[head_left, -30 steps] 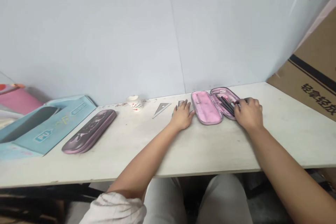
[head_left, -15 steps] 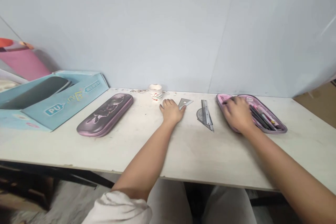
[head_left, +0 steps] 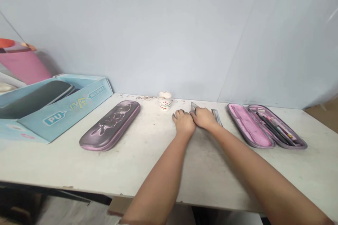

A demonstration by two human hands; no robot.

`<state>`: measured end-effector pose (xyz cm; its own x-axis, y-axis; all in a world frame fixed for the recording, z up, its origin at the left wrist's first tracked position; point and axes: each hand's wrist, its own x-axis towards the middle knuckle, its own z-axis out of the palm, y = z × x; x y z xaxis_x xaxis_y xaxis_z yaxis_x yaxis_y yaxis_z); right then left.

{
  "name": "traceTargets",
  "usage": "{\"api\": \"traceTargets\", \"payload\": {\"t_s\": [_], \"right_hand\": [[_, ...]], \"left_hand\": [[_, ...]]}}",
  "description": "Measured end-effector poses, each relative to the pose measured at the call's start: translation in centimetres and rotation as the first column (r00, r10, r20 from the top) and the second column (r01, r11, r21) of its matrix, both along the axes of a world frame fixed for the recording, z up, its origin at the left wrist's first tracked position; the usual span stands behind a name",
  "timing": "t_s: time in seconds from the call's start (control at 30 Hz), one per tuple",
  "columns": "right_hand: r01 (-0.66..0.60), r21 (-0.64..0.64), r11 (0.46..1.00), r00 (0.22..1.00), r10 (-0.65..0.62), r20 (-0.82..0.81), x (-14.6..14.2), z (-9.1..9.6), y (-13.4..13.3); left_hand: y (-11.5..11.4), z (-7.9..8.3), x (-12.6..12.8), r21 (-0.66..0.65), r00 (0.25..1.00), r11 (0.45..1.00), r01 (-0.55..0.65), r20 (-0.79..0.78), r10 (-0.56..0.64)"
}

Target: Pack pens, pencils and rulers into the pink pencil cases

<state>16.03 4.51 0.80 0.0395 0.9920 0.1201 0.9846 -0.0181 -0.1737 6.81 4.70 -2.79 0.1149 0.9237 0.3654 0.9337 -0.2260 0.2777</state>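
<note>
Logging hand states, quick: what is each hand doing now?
Left hand: curled, on the table, holding nothing visible.
Right hand: resting on the triangular set square; whether it grips cannot be told.

Pink-lined pencil case (head_left: 249, 126), marbled purple case (head_left: 109, 125)
</note>
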Motion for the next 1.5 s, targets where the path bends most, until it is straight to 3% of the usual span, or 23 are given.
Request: {"api": "traceTargets", "payload": {"t_s": [0.2, 0.33, 0.47, 0.6, 0.7, 0.8, 0.93, 1.07, 1.23, 1.3, 1.4, 1.5], "right_hand": [[0.047, 0.021, 0.999, 0.991, -0.044, -0.126, 1.4, 1.2, -1.2], [0.078, 0.107, 0.991, 0.971, -0.051, -0.235, 3.7, 2.2, -4.0], [0.132, 0.326, 0.936, 0.929, -0.001, -0.371, 8.1, 2.3, -7.4], [0.278, 0.405, 0.871, 0.902, -0.091, -0.423, 13.5, 1.3, -9.6], [0.349, 0.394, 0.850, 0.883, -0.159, -0.441, 16.6, -0.1, -10.1], [0.367, 0.338, 0.866, 0.879, -0.206, -0.429, 18.2, -1.3, -9.9], [0.376, 0.266, 0.888, 0.895, -0.274, -0.352, 18.7, -1.7, -9.5], [0.291, 0.232, 0.928, 0.946, -0.243, -0.217, 18.4, -1.3, -9.6], [0.220, 0.200, 0.955, 0.967, -0.187, -0.172, 18.2, -1.2, -10.1], [0.220, 0.205, 0.954, 0.968, -0.187, -0.167, 18.2, -1.4, -10.3], [0.233, 0.235, 0.944, 0.968, -0.201, -0.153, 17.8, -1.5, -10.6], [0.185, 0.289, 0.939, 0.980, -0.155, -0.122, 16.0, -1.0, -10.7]], "left_hand": [[-1.1, 1.5, 0.4, -0.018, 0.962, 0.964, 0.266, 0.058, -0.265], [-2.9, 2.1, 1.8, 0.088, 0.857, 0.880, 0.466, 0.200, -0.474], [-5.3, 2.8, 5.7, 0.193, 0.716, 0.750, 0.632, 0.224, -0.661], [-7.6, 3.3, 11.0, 0.099, 0.673, 0.684, 0.722, 0.128, -0.729], [-8.7, 3.0, 14.1, 0.000, 0.705, 0.705, 0.709, 0.030, -0.708], [-8.9, 2.3, 15.7, -0.074, 0.764, 0.768, 0.636, -0.075, -0.641], [-8.3, 1.9, 16.0, -0.141, 0.794, 0.808, 0.572, -0.154, -0.589], [-7.8, 2.3, 15.6, -0.217, 0.780, 0.791, 0.573, -0.152, -0.607], [-7.1, 3.4, 14.0, -0.199, 0.755, 0.754, 0.626, -0.088, -0.650], [-6.5, 3.7, 12.5, -0.152, 0.801, 0.797, 0.584, -0.052, -0.597], [-5.6, 3.7, 9.6, -0.080, 0.905, 0.904, 0.420, -0.037, -0.424], [-5.0, 2.8, 7.2, -0.075, 0.952, 0.955, 0.286, -0.088, -0.292]]}}
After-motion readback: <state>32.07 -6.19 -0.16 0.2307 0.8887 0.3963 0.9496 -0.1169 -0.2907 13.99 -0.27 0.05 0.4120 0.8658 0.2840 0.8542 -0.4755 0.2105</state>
